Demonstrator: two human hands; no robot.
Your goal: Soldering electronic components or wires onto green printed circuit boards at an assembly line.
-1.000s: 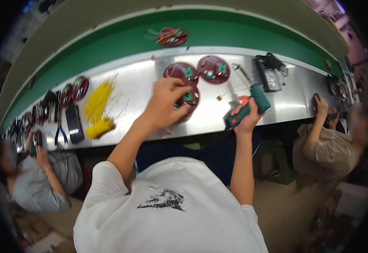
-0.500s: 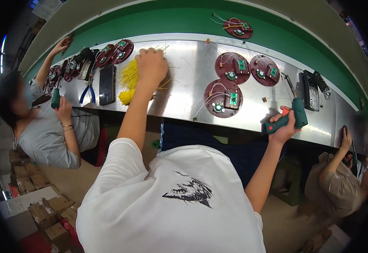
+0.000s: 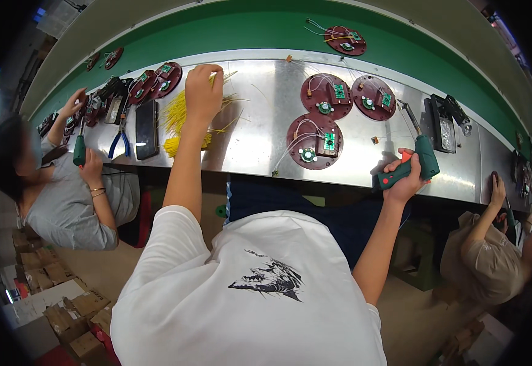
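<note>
The left hand (image 3: pixel 203 91) pinches yellow wires (image 3: pixel 180 125) from the bundle lying directly beneath its grip on the tabletop (image 3: pixel 260 122); the right hand (image 3: pixel 403 180), well apart, is closed around a green soldering iron (image 3: pixel 413 160) pointing away

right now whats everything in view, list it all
bench: one, shiny metal, runs across the picture
belt: one, green, behind the bench
discs: three, dark red with green boards, bench middle right
far disc: one, dark red, on the belt
left discs: several, dark red, bench far left
wires: a bundle, yellow, bench left of middle
phone: one, black, left of the wires
pliers: one pair, blue handles, beside the phone
iron: one, green with a red trigger, bench right
black unit: one, right of the iron
co-workers: two, one at each side
boxes: several, brown, floor lower left
left hand: on the wires
right hand: grip shut on the iron
</note>
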